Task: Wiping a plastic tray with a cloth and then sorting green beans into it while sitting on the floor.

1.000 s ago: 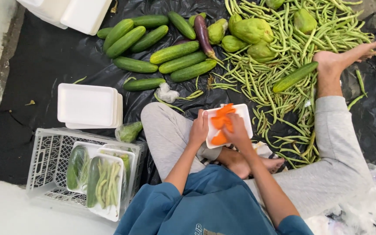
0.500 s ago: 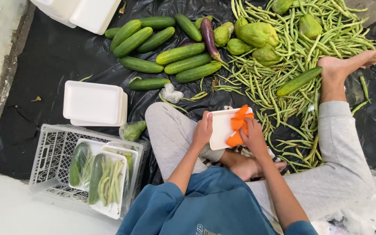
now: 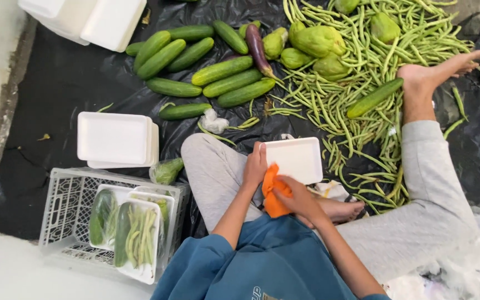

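- At six o'clock, close over the lap, the right hand (image 3: 301, 199) has its grip clenched on an orange cloth (image 3: 273, 195), pressed to the tray's near edge for wiping.
- Just beyond, the left hand (image 3: 255, 165) grasps the white foam tray (image 3: 297, 158), steadying it.
- Toward twelve o'clock, cucumbers (image 3: 226, 69) and green beans (image 3: 362, 83) lie spread on black sheeting (image 3: 62, 83), within reach.

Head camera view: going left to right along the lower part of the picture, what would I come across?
White plastic crate with wrapped vegetable trays → left hand on the white foam tray → right hand holding the orange cloth → grey-trousered leg.
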